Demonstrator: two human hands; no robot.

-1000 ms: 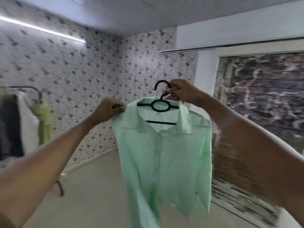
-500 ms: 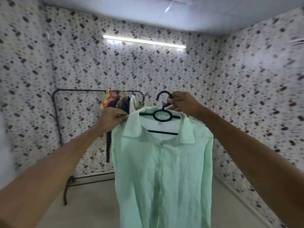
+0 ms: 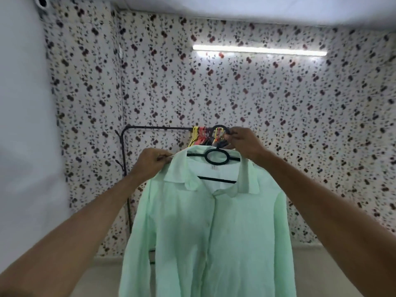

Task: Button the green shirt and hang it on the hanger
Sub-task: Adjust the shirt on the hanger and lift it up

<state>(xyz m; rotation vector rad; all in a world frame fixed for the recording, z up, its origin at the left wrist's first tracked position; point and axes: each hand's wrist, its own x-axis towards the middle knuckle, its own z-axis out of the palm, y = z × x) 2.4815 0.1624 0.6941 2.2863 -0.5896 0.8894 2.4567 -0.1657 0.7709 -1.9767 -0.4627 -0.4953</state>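
A pale green shirt (image 3: pixel 205 236) hangs buttoned down its front on a black plastic hanger (image 3: pixel 216 157), held up in the air in front of me. My right hand (image 3: pixel 243 142) pinches the hanger's hook, which overlaps the rack's bar in view. My left hand (image 3: pixel 152 161) grips the shirt's left shoulder at the collar edge. The shirt's lower part runs out of the frame at the bottom.
A black clothes rack (image 3: pixel 154 127) stands against the flowered wall behind the shirt, with several yellow and red hangers (image 3: pixel 199 136) bunched on its bar. A plain white wall (image 3: pixel 25 146) is on the left. A tube light (image 3: pixel 259 50) glows high on the wall.
My view has swung left, so the rack now sits straight behind the shirt. Both hands keep the same hold, and the hanger's hook has come level with the rack's bar.
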